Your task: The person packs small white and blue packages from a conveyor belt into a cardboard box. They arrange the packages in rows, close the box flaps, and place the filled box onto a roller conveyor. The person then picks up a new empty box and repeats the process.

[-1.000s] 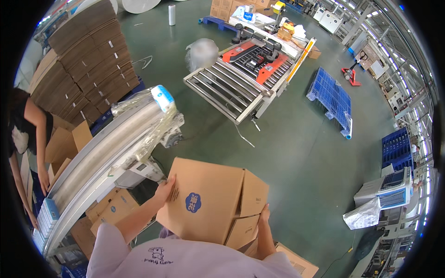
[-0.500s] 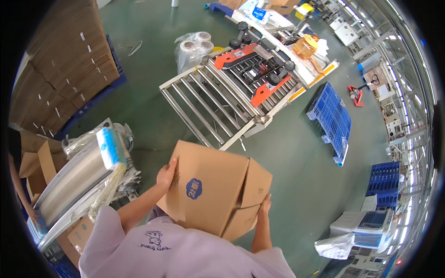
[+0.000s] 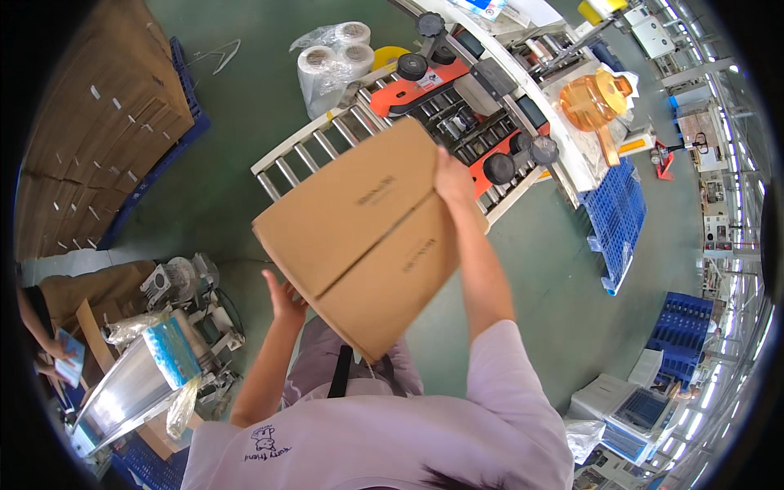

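I hold a brown cardboard box tilted in front of me, its closed flaps facing up with a seam down the middle. My left hand grips its lower left edge. My right hand grips its far upper corner, arm stretched forward. The box hangs just before the roller conveyor that leads into an orange and black sealing machine.
Stacks of flat cardboard stand on a blue pallet at left. Rolls of clear film lie on the green floor. A metal conveyor end is at lower left, where another person works. Blue pallets lie at right.
I have turned toward the roller conveyor and lifted the box up and forward. Its flaps now face me, and my right hand has shifted from the bottom to the far top corner.
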A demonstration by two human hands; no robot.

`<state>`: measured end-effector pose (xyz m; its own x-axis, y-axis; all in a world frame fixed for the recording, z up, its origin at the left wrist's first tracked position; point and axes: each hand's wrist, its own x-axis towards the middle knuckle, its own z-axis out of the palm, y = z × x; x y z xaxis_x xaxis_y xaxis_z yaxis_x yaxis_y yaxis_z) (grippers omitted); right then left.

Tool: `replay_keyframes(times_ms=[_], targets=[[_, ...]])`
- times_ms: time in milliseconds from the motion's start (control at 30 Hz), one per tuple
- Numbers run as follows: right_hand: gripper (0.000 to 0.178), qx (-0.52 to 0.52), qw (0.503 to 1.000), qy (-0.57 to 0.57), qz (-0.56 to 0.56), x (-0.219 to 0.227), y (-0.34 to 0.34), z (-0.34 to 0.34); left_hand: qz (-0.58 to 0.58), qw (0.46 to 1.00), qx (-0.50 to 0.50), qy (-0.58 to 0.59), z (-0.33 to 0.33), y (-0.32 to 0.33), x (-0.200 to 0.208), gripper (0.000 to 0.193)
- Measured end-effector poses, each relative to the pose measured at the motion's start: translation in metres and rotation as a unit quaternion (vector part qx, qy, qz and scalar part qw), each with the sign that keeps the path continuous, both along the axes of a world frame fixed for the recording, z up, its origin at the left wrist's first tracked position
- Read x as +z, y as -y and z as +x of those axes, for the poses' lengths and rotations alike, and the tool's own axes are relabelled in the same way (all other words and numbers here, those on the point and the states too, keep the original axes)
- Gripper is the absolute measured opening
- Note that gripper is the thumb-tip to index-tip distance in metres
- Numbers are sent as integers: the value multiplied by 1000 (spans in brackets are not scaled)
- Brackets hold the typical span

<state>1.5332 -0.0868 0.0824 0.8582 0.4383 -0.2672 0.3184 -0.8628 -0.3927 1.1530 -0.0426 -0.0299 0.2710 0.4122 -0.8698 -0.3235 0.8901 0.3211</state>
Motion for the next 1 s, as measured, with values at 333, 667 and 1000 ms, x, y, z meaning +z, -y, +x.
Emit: replay_keyframes(times_ms=[333, 667, 1000], targets=[[65, 227, 899, 361, 98, -45, -72, 45, 533, 782, -121, -300, 177, -33, 33, 80], [71, 304, 919, 233, 93, -58, -48, 96, 550, 757, -182, -302, 305, -51, 22, 78], [86, 358, 915, 168, 74, -25, -41, 80, 331, 882, -323, -85, 232, -44, -8, 42]])
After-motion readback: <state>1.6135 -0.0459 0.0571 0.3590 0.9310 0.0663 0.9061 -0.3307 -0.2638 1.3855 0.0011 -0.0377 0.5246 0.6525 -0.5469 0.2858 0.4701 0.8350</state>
